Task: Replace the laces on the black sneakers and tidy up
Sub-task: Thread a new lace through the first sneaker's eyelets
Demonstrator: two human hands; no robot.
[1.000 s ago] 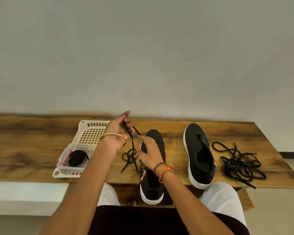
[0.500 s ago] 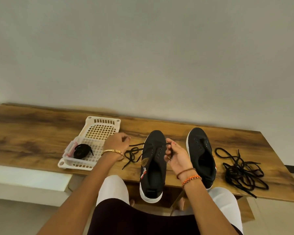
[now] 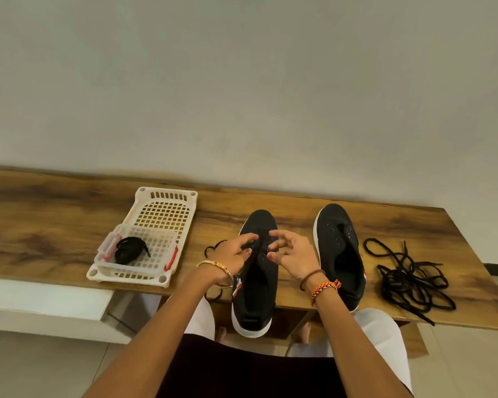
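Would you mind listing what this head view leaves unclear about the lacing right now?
- Whether the left hand or right hand pinches a lace end: the fingertips are blurred and dark against the left sneaker.
- Which eyelets are threaded: hidden under both hands.
- The loose lace beside that sneaker: mostly hidden behind the left wrist.
- What the black bundle in the clear box is: too small to tell.

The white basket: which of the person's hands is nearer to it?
Left. The left hand is over the near sneaker, just right of the white basket; the right hand lies farther right.
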